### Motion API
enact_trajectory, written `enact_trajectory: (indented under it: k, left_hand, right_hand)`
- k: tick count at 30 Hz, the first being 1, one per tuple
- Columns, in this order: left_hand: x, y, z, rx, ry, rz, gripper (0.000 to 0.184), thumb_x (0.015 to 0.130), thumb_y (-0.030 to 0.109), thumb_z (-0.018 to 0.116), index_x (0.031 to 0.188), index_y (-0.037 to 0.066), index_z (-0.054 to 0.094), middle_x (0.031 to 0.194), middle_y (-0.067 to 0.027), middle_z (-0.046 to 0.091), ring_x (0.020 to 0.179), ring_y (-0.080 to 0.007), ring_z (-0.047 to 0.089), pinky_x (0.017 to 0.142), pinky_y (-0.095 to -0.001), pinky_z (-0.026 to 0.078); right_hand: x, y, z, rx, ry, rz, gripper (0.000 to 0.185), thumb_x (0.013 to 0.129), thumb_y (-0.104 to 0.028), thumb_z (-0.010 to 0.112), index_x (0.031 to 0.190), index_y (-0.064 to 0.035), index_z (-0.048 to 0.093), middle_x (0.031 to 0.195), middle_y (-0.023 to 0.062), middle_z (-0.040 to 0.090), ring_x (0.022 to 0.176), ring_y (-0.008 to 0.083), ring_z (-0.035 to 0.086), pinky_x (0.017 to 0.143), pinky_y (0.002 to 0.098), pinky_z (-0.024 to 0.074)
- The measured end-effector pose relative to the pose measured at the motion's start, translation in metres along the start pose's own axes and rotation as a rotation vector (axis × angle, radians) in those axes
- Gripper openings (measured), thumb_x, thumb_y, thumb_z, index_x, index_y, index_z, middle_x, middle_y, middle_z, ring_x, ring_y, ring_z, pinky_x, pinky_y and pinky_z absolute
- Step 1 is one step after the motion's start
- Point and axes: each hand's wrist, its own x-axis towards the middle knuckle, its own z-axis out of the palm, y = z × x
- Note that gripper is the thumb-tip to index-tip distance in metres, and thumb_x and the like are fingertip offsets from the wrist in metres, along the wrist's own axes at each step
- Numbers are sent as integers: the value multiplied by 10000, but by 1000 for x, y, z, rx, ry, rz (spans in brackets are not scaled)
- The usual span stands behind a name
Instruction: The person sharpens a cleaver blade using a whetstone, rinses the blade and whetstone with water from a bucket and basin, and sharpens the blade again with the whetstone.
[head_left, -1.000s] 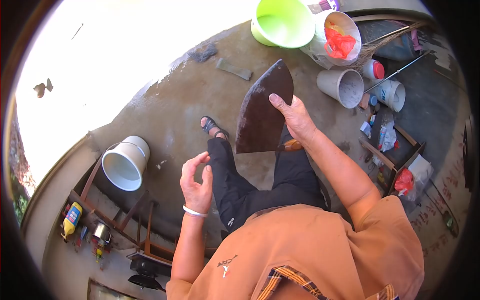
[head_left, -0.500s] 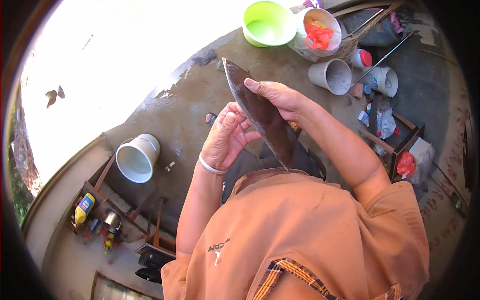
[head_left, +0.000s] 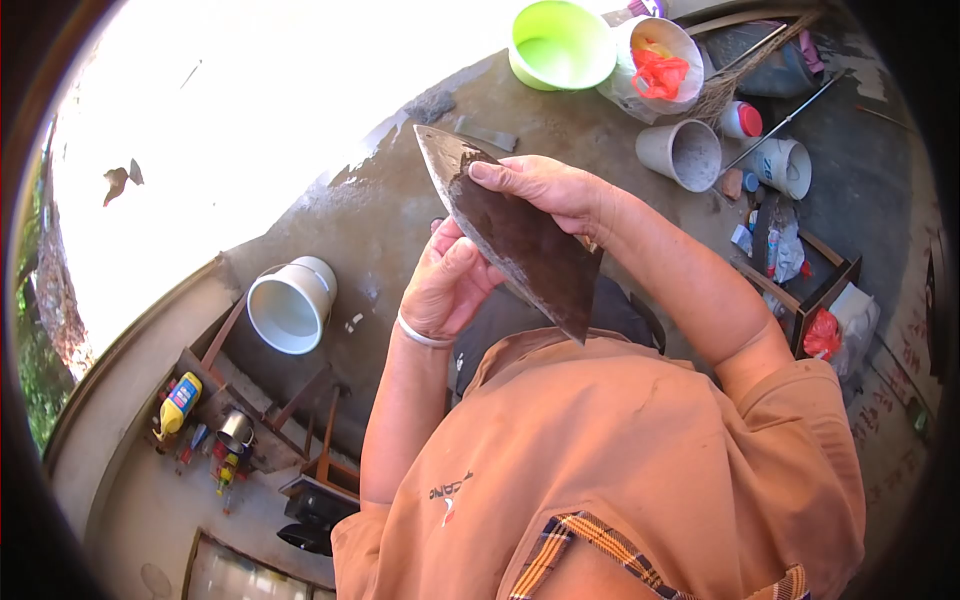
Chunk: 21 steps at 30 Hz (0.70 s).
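A dark, flat, curved-edged blade-like plate [head_left: 525, 235] is held tilted in front of my chest, its pointed end toward the upper left. My right hand [head_left: 555, 195] grips its far side, thumb lying on the dark face and the other fingers hidden behind it. At the pale curved edge is my left hand [head_left: 450, 280], palm up, with thumb and fingers apart; its fingertips are partly hidden behind the plate. A white bracelet circles my left wrist.
A pale bucket [head_left: 292, 305] stands at the left, near a wooden rack [head_left: 235, 395] with bottles. Toward the upper right are a green basin [head_left: 562, 45], a lined bin [head_left: 690, 75], a grey bucket [head_left: 680, 155] and a white bucket [head_left: 782, 168]. A wooden frame [head_left: 825, 290] is at the right.
The plate has turned from broad and upright to tilted in front of my chest. My left hand has moved up and right to its curved edge; my right hand keeps its hold.
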Motion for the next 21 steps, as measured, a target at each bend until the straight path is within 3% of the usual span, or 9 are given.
enact_trajectory:
  k: [2, 5, 10, 12, 13, 15, 17, 19, 21]
  left_hand:
    - [-1, 3, -6, -20, -61, -10, 608, 873, 281, 644, 1357, 34, 370, 1345, -118, 483, 1236, -258, 478, 1040, -434, 378]
    - [-1, 3, -4, -103, -20, 29, 528, 864, 264, 663, 1291, 37, 451, 1248, -113, 552, 1130, -241, 560, 935, -425, 480]
    - [-1, 1, -12, -93, 24, -2, 468, 878, 220, 643, 1274, 42, 467, 1231, -106, 563, 1152, -231, 543, 947, -423, 469]
    - [-5, -7, -23, -87, 35, -18, 450, 882, 193, 637, 1273, 47, 468, 1227, -100, 565, 1158, -224, 537, 959, -415, 459]
    - [-9, -15, -29, 70, 108, -77, 441, 877, 150, 632, 1276, 52, 469, 1223, -93, 567, 1154, -214, 535, 978, -403, 440]
    - [-16, -44, -51, 351, 182, -110, 488, 855, 62, 627, 1308, 63, 447, 1234, -68, 558, 1138, -197, 532, 1022, -378, 389]
    - [-20, -56, -32, 390, 195, -56, 518, 860, 84, 633, 1333, 73, 423, 1306, -70, 513, 1125, -227, 548, 998, -415, 412]
    - [-7, -59, -17, 338, 136, 8, 522, 864, 91, 632, 1339, 79, 417, 1313, -72, 504, 1149, -232, 531, 1013, -432, 399]
    - [2, -55, -3, 288, 79, 73, 525, 869, 98, 630, 1345, 84, 410, 1319, -75, 494, 1174, -236, 514, 1028, -448, 386]
  right_hand:
    - [5, -2, 0, -38, 10, 0, 497, 880, -459, 610, 1084, -5, 594, 1024, 83, 647, 890, 131, 619, 794, 287, 512]
    - [3, -11, 5, -91, 24, 15, 492, 876, -458, 617, 1076, -8, 596, 1018, 77, 648, 877, 126, 620, 781, 281, 511]
    - [8, -10, -4, -66, 14, -22, 494, 867, -444, 636, 1080, -1, 588, 1015, 90, 647, 876, 143, 629, 789, 284, 516]
    - [8, -11, -6, -12, 97, -136, 522, 824, -466, 678, 1058, -5, 606, 960, 90, 661, 852, 156, 633, 780, 304, 518]
    - [6, -13, -5, -16, 95, -137, 522, 824, -466, 678, 1058, -5, 606, 960, 90, 661, 852, 156, 633, 780, 304, 518]
    - [1, -18, 1, 49, 344, -254, 521, 844, -440, 666, 1101, 5, 583, 1002, 101, 653, 885, 167, 630, 801, 311, 516]
    - [3, -15, -3, 78, 422, -269, 464, 883, -379, 638, 1138, -2, 554, 1053, 104, 634, 932, 173, 614, 822, 322, 509]
    - [5, -8, -3, 187, 583, -488, 392, 917, -302, 605, 1158, -5, 519, 1105, 90, 616, 1006, 167, 597, 882, 324, 499]
    - [-4, -3, 3, 240, 556, -519, 360, 928, -279, 591, 1164, -19, 511, 1123, 81, 603, 1040, 166, 578, 908, 325, 479]
